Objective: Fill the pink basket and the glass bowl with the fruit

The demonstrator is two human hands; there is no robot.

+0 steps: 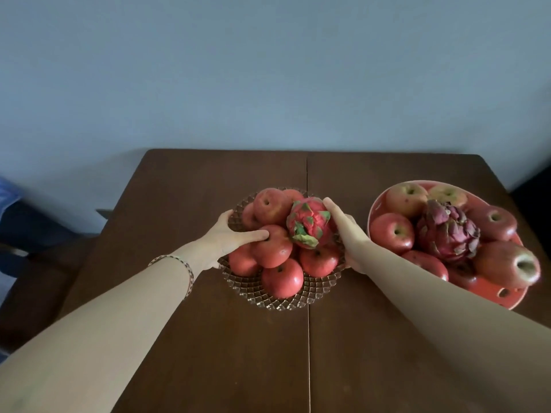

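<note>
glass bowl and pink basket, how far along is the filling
Done: the pink basket holds apples and a dark dragon fruit; the glass bowl is heaped with red apples and a bright dragon fruit. In hand: the left hand grips the bowl's left rim; the right hand lies against its right side. Left: no loose fruit shows on the table, so little remains.

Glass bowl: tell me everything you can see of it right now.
The glass bowl is round, clear and brownish-tinted, with a wide rim cut in a diamond pattern. It sits upright on the dark wooden table, left of the pink basket and apart from it. It is heaped with red apples and one dragon fruit on top. The left hand grips its left rim, thumb on an apple; the right hand lies straight-fingered against its right side.
</note>
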